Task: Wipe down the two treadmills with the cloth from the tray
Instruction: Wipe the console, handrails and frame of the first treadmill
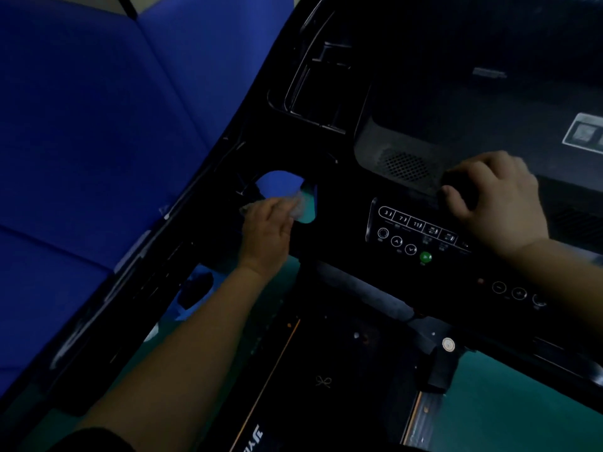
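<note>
A black treadmill console (342, 223) fills the middle of the dim view, with a row of lit buttons (414, 234) and a green button (425, 257). My left hand (267, 233) holds a pale cloth (295, 203) against the console's left side, at the edge of an open cup holder (280, 184). My right hand (496, 200) curls round a dark grip (463, 187) just above the button row. The running belt (326, 370) lies below.
Blue wall panels (98, 125) stand close on the left. A green floor (509, 402) shows at the lower right. The console's screen area (489, 102) and a speaker grille (404, 166) lie behind my right hand.
</note>
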Available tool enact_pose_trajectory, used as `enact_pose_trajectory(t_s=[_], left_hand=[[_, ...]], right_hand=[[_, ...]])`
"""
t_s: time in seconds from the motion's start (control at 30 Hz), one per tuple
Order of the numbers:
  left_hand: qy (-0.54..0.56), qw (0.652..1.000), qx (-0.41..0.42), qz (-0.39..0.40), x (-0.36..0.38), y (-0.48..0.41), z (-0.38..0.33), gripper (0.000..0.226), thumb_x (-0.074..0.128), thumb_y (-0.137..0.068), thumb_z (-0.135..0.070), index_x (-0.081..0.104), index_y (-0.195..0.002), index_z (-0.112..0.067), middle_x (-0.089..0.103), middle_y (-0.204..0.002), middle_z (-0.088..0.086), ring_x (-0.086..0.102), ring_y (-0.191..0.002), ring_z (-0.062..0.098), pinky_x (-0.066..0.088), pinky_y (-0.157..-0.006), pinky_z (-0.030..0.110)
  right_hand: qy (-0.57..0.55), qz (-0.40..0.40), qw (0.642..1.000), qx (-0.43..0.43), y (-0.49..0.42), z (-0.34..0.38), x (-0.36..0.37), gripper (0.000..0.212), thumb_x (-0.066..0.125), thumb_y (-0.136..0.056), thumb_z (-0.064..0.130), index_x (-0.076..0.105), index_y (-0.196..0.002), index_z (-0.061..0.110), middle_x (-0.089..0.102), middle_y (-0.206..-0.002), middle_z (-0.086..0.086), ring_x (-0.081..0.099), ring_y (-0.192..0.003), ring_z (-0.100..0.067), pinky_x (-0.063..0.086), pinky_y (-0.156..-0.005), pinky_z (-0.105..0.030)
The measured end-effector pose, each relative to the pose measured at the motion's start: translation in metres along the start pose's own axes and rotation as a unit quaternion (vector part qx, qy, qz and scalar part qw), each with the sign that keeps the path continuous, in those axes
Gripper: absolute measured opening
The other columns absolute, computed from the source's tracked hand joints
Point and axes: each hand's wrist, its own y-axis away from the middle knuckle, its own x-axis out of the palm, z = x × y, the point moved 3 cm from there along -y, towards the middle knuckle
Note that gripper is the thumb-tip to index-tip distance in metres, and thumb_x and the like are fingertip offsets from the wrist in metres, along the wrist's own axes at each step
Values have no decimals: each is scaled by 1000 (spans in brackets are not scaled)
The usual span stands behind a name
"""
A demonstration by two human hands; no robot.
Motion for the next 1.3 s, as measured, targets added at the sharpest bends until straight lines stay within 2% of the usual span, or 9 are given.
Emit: enact_pose_trajectory(t_s=[0.17, 0.37, 0.47, 0.53, 0.67, 0.8, 0.97, 1.1, 1.3], left_hand=[[-65, 992, -99, 44, -23, -30, 31, 56, 23, -96, -46, 63, -119, -14, 61, -114, 13, 54, -103, 30, 46, -90, 44], [3, 991, -6, 133, -2, -21, -38, 31, 32, -90, -22, 58, -75, -12, 54, -71, 7, 56, -72, 34, 34, -58, 40], [256, 935, -244, 21, -15, -31, -40, 35, 34, -102, -24, 60, -118, -8, 62, -113, 10, 58, -102, 24, 46, -84, 35], [312, 899, -300, -63, -20, -29, -54, 38, 31, -103, -25, 45, -138, -16, 51, -130, 2, 52, -115, 13, 44, -94, 25], [174, 972, -147, 65, 15, -7, -94, 54, 30, -100, -34, 9, -150, -39, 15, -157, -6, 24, -137, 11, 21, -111, 22], [157, 981, -81, 79, 29, -31, -86, 58, 18, -94, -48, 3, -149, -38, -8, -160, -10, -6, -146, 8, 6, -118, 33], [63, 995, 41, 69, 26, -103, -69, 51, 26, -101, -31, 17, -151, -29, 5, -160, -3, -7, -147, 15, 3, -120, 40], [28, 999, -6, 44, 22, -134, -65, 46, 27, -101, -28, 29, -147, -30, 22, -157, -2, 7, -146, 19, 10, -119, 47], [14, 995, 78, 53, 16, -113, -51, 46, 32, -100, -26, 30, -146, -33, 26, -154, -2, 14, -144, 17, 17, -117, 38]], right_hand=[[3, -2, 1000, -1, 0, -1, 1, 41, 49, -87, 42, 64, -110, 12, 55, -109, -14, 48, -101, -37, 43, -84, -47], [11, -8, 1000, -2, 0, -1, 2, 42, 49, -87, 42, 66, -108, 10, 57, -107, -15, 51, -98, -38, 44, -81, -46], [10, -10, 1000, -2, -1, 0, 1, 40, 50, -87, 41, 66, -108, 11, 57, -107, -14, 52, -98, -37, 44, -82, -45], [11, -12, 1000, -1, -1, 1, 1, 39, 51, -86, 40, 66, -108, 11, 57, -107, -14, 52, -98, -36, 44, -83, -45], [14, -16, 1000, 2, -1, 2, 1, 38, 52, -86, 39, 67, -108, 12, 57, -107, -12, 52, -96, -34, 43, -84, -43], [21, -19, 1000, 6, -1, 1, 1, 37, 52, -85, 39, 67, -107, 12, 58, -107, -12, 53, -96, -34, 42, -82, -43], [24, -22, 999, 9, -1, 3, 1, 37, 52, -85, 38, 67, -107, 12, 58, -107, -12, 52, -95, -34, 41, -82, -42], [28, -11, 999, 17, 0, 3, 2, 36, 52, -85, 38, 67, -107, 13, 59, -108, -11, 53, -97, -34, 42, -84, -42], [26, -10, 999, 20, 0, 2, 1, 37, 52, -85, 39, 68, -107, 14, 60, -109, -9, 55, -98, -34, 43, -84, -42]])
